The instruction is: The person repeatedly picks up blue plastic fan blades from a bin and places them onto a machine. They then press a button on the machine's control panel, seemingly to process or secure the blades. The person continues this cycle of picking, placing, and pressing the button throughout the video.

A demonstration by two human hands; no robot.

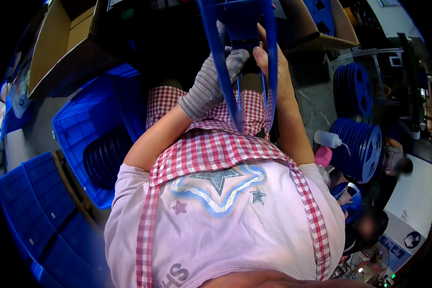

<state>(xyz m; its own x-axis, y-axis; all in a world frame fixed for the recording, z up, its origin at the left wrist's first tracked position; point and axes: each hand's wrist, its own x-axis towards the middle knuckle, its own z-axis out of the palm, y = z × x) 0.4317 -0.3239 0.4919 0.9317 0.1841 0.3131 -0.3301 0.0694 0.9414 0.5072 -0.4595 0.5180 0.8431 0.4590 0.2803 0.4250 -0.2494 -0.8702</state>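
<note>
A blue plastic reel with two round flanges stands edge-on in front of me at the top middle, its upper part cut off by the frame. My left hand, in a grey knit glove, grips the left flange, its thumb reaching into the gap near the hub. From the other side my bare right hand closes around the right flange, with its thumb also inside the gap. The two thumbs point at each other just below the hub. Most fingers of both hands are hidden behind the flanges.
Open cardboard boxes stand at upper left and upper right, the right one holding blue reels. A blue tub at left contains dark reels. Reel stacks and a squeeze bottle are at right, near co-workers.
</note>
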